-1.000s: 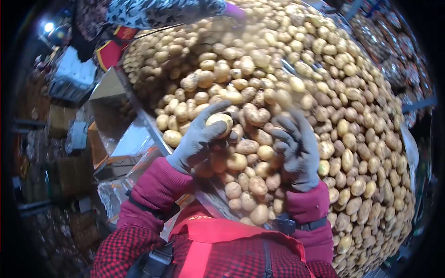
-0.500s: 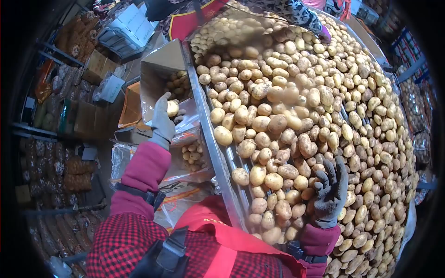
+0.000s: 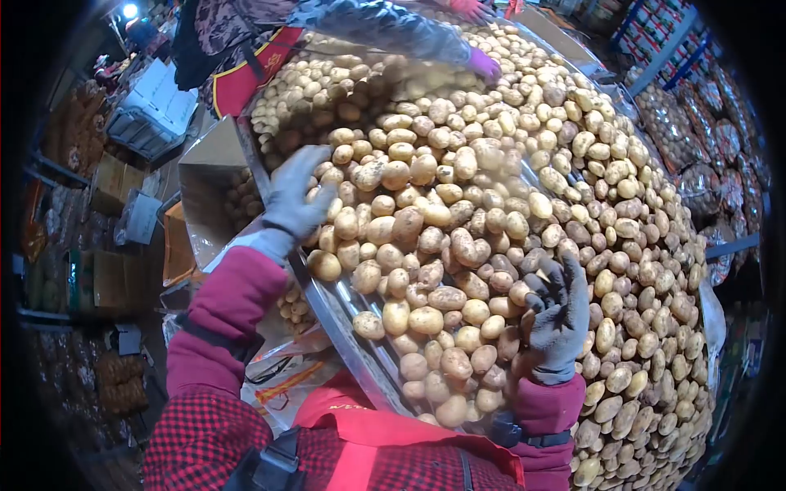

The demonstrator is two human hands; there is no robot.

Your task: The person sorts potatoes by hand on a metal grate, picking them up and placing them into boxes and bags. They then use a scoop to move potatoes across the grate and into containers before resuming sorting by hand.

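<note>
My left hand point(image 3: 299, 196), in a grey glove, reaches over the metal rim point(image 3: 323, 307) of the sorting table. Its fingers are apart above the potatoes point(image 3: 393, 221), and I see nothing held in it. My right hand point(image 3: 557, 319), also gloved in grey, hovers at the heap on the right, with fingers bent and spread close to the potatoes. No potato shows clearly in its grasp. Left of the rim stands an open cardboard box point(image 3: 209, 159) with potatoes inside. Lower down, a plastic-lined container point(image 3: 282, 372) is partly covered by my left arm.
Across the table, a co-worker's camouflage sleeve point(image 3: 385, 29) and purple-gloved hand point(image 3: 483, 64) reach over the heap. Another pink-gloved hand point(image 3: 471, 8) is at the far edge. White crates point(image 3: 151, 110) stand at back left. Bagged produce point(image 3: 704, 184) is stacked on the right.
My left hand has left the box, where it held a potato, and moved over the rim to the heap with nothing visible in it. My right hand's fingers have bent more. The view has shifted.
</note>
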